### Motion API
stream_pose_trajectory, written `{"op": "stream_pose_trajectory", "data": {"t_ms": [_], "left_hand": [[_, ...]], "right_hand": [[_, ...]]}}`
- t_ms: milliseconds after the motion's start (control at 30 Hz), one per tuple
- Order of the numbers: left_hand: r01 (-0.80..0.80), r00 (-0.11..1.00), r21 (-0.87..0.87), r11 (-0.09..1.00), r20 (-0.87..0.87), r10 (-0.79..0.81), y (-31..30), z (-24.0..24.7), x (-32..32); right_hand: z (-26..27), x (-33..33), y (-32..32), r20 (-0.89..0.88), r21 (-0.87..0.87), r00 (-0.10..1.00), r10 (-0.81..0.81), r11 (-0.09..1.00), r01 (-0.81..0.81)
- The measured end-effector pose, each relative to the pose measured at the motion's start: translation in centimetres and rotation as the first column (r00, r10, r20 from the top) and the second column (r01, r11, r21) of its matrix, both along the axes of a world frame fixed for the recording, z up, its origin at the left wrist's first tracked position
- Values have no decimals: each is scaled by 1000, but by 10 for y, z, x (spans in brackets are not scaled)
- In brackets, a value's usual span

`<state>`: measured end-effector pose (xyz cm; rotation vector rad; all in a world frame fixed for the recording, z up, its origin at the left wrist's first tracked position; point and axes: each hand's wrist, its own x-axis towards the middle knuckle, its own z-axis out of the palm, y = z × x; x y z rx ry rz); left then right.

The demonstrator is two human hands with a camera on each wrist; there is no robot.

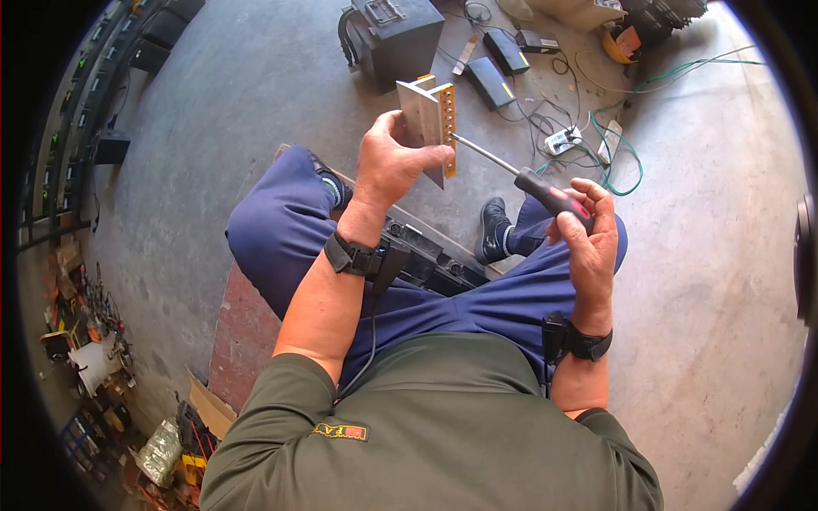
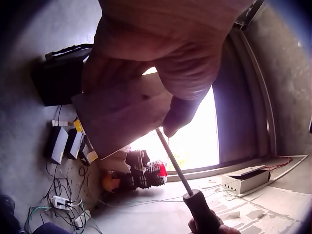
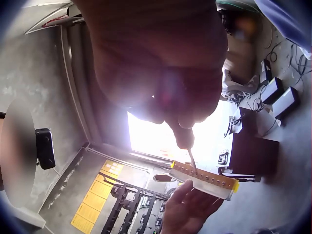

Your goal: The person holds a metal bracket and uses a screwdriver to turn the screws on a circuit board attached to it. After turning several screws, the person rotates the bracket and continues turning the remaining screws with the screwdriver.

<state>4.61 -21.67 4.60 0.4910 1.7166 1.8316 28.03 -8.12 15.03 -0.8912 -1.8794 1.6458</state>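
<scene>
My left hand grips a grey metal piece with flat plates, held up over the lap, thumb along its near edge. An orange strip with a row of screws runs down its right side. My right hand holds a screwdriver by its black and red handle, with fingers around the grip. Its long shaft slants up to the left, and the tip meets the strip at one of the screws. In the right wrist view, yellow ends show on the orange strip. The plate's broad face fills the left wrist view's middle.
A dark box with a handle stands on the floor ahead. Right of it lie black power adapters, tangled cables and a white power strip. Between the legs is a black case. Shelving lines the left side, with clutter below.
</scene>
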Motion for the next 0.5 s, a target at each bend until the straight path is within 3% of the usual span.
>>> {"op": "stream_pose_trajectory", "data": {"t_ms": [100,233,300,333,433,500], "left_hand": [[0,1000,2,1000,2,0,-1,0,0],[-1,1000,6,1000,16,1,-1,1,0],[-1,1000,4,1000,9,1,-1,-1,0],[-2,1000,1,1000,2,2,-1,-1,0],[-5,1000,11,1000,-7,5,-1,1,0],[-8,1000,17,1000,-4,8,-1,-1,1]], "right_hand": [[-6,10,13,81,-134,995,57,990,-46],[-10,12,11,124,-161,991,57,986,-36],[-14,8,6,63,219,995,82,971,-94],[-13,6,3,62,220,995,82,971,-94],[-3,5,0,45,172,998,33,984,-40],[5,7,2,159,-79,987,29,997,-16]]}}
